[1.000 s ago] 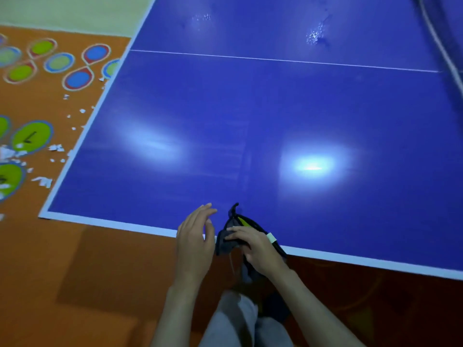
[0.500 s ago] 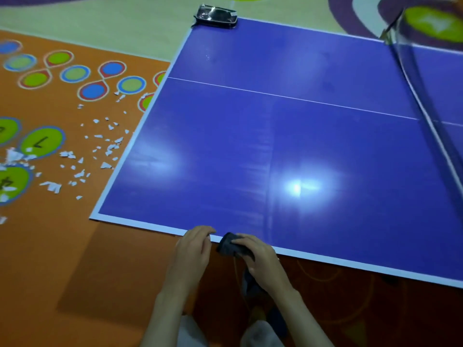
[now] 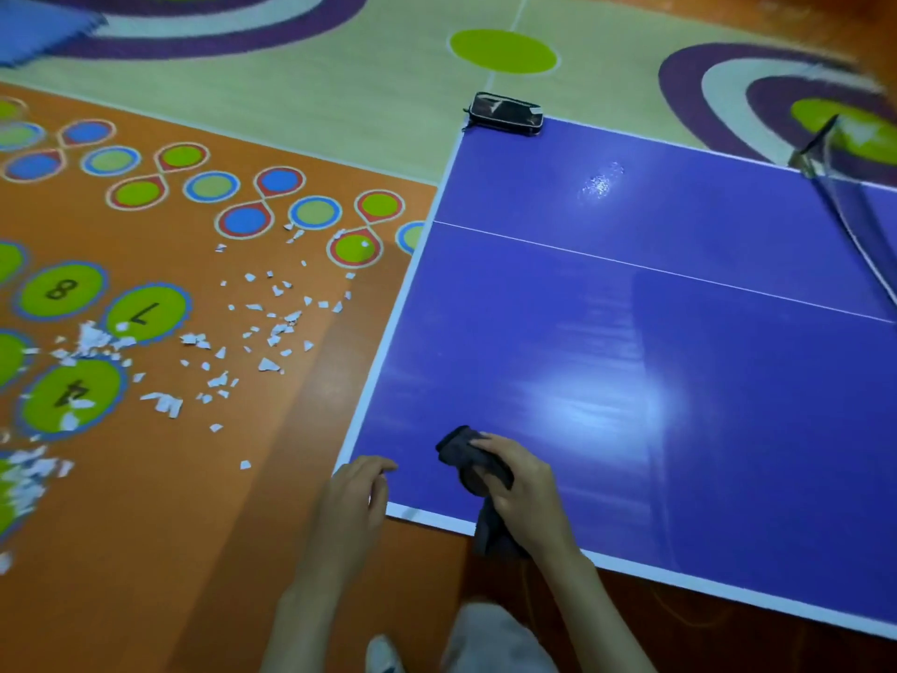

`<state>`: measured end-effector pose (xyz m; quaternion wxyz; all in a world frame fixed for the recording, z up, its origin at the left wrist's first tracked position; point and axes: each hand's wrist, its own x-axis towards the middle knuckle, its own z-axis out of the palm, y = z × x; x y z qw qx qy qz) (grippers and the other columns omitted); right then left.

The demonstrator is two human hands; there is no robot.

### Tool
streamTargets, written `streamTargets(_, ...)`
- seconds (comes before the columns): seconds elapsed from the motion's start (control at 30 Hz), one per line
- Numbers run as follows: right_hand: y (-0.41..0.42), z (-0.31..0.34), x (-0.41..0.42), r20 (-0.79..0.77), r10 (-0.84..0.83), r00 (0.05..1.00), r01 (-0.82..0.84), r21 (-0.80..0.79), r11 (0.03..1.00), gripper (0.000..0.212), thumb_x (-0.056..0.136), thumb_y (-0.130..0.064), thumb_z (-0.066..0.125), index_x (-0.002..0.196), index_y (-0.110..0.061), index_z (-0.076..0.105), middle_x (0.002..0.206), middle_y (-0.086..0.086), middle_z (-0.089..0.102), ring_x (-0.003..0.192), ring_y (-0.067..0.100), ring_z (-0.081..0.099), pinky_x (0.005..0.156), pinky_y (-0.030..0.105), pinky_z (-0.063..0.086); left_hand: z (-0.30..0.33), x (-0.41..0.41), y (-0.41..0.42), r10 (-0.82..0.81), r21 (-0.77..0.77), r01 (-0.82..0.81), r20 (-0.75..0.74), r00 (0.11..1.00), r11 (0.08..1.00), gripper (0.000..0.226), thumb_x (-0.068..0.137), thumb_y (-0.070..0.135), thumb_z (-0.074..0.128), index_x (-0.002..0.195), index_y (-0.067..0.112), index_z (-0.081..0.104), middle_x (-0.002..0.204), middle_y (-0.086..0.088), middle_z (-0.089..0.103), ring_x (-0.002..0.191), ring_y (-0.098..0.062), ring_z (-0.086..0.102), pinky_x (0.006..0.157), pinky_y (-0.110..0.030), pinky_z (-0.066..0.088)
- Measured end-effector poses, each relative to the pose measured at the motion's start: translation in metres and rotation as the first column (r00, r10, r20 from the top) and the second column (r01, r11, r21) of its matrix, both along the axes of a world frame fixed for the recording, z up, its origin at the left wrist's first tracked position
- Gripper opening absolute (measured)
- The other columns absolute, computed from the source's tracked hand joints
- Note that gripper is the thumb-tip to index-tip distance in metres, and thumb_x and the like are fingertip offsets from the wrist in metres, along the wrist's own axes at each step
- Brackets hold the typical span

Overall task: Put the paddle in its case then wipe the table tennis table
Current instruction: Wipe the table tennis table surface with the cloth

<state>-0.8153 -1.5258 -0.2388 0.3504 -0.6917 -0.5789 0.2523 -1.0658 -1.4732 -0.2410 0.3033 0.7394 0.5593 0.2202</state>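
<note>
Half the job looked done: the closed case [image 3: 505, 113] sat at the blue table's [image 3: 728, 429] far corner, while the right hand [image 3: 522, 488] gripped a dark cloth [image 3: 461, 451] at its near edge, the left hand [image 3: 357, 493] loose and holding nothing.

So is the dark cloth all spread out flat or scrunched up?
Scrunched up. The dark grey cloth is bunched in the right hand, one end dangling over the blue table's white edge.
</note>
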Motion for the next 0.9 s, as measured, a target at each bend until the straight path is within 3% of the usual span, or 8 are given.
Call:
streamTargets(0.17,0.065,0.003,-0.036,0.018,0.028,0.999,-0.027,-0.036,0.999,0.032,0.097,-0.019,0.071,0.127,-0.030,0.070,0.130,-0.021,0.067,0.116,0.003,0.065,0.095,0.018,0.050,0.004,-0.030,0.066,-0.049,-0.036,0.048,-0.015,0.999,0.998,0.025,0.104,0.016,0.049,0.117,0.029,0.066,0.113,0.017,0.064,0.103,-0.009,0.061,0.084,-0.034,0.054)
streamTargets(0.43,0.161,-0.015,-0.054,-0.081,-0.177,0.981,0.173,-0.057,0.983,0.031,0.096,-0.019,0.073,0.125,-0.031,0.071,0.118,-0.028,0.068,0.106,-0.002,0.067,0.090,0.022,0.056,0.004,-0.038,0.193,-0.240,-0.080,0.230,-0.150,0.959,0.970,0.023,0.103,0.017,0.053,0.117,0.030,0.067,0.110,0.021,0.063,0.102,-0.002,0.058,0.078,-0.004,0.038)
streamTargets(0.57,0.194,-0.015,-0.059,-0.161,-0.304,0.939,0.299,-0.053,0.953,0.031,0.094,-0.016,0.073,0.120,-0.034,0.072,0.114,-0.025,0.072,0.105,-0.004,0.068,0.090,0.023,0.055,0.008,-0.034,0.261,-0.331,-0.057,0.326,-0.186,0.925,0.944,0.026,0.100,0.015,0.057,0.118,0.031,0.068,0.114,0.017,0.068,0.106,-0.007,0.063,0.082,-0.022,0.045)
streamTargets(0.7,0.218,-0.003,-0.063,-0.185,-0.439,0.879,0.431,-0.082,0.898,0.033,0.094,-0.012,0.072,0.120,-0.032,0.072,0.115,-0.023,0.073,0.109,-0.002,0.067,0.092,0.021,0.053,0.014,-0.023,0.319,-0.430,-0.084,0.422,-0.193,0.882,0.903,0.027,0.101,0.015,0.055,0.120,0.030,0.068,0.117,0.017,0.067,0.109,-0.007,0.062,0.084,-0.021,0.043)
streamTargets(0.9,0.264,-0.001,-0.079,-0.173,-0.607,0.776,0.596,-0.113,0.795,0.029,0.098,-0.016,0.071,0.122,-0.031,0.071,0.119,-0.026,0.070,0.113,-0.006,0.063,0.094,0.013,0.049,0.006,-0.013,0.411,-0.545,-0.073,0.541,-0.159,0.823,0.838,0.025,0.102,0.022,0.052,0.118,0.034,0.066,0.116,0.018,0.066,0.106,-0.009,0.064,0.086,-0.034,0.054)
